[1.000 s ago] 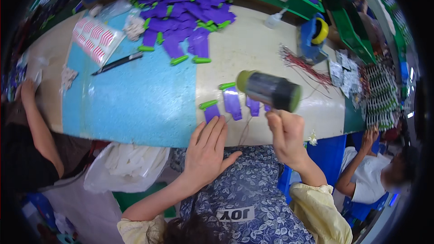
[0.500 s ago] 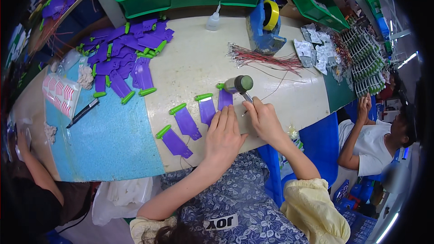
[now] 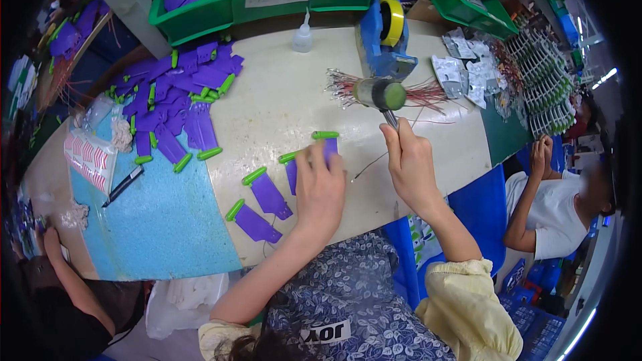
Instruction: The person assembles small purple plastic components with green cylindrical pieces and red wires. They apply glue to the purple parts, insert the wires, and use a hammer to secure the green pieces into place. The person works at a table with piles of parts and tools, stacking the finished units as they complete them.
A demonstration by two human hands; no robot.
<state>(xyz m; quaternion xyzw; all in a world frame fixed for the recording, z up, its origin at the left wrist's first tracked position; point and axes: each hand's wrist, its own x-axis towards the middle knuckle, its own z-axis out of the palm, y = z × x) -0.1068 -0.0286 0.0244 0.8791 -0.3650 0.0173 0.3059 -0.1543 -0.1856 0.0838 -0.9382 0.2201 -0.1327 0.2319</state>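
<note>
My right hand [image 3: 412, 166] is wrapped round the handle of a mallet [image 3: 376, 93]. The mallet's thick round head, with a dull green face, is raised over the table. My left hand [image 3: 319, 190] is over the row of purple plastic pieces, fingers apart, slightly bent and a little blurred. Beneath its fingers, a purple piece with a green end [image 3: 326, 136] and another beside it [image 3: 289, 158] are partly hidden. Further left lie two more such pieces, one [image 3: 270, 198] above the other [image 3: 256, 223], both slanting.
A heap of purple pieces [image 3: 177, 87] lies at the far left. Behind are a green bin [image 3: 234, 17], a small white bottle [image 3: 303, 39] and a blue tape dispenser [image 3: 391, 60]. Red wires [image 3: 428, 93] lie beyond the mallet. A black pen [image 3: 123, 186] rests on the blue mat [image 3: 160, 227].
The mallet has risen away from the purple pieces, to the right, with my right hand. My left hand, flat before, has lifted its fingers and shifted a little left.
</note>
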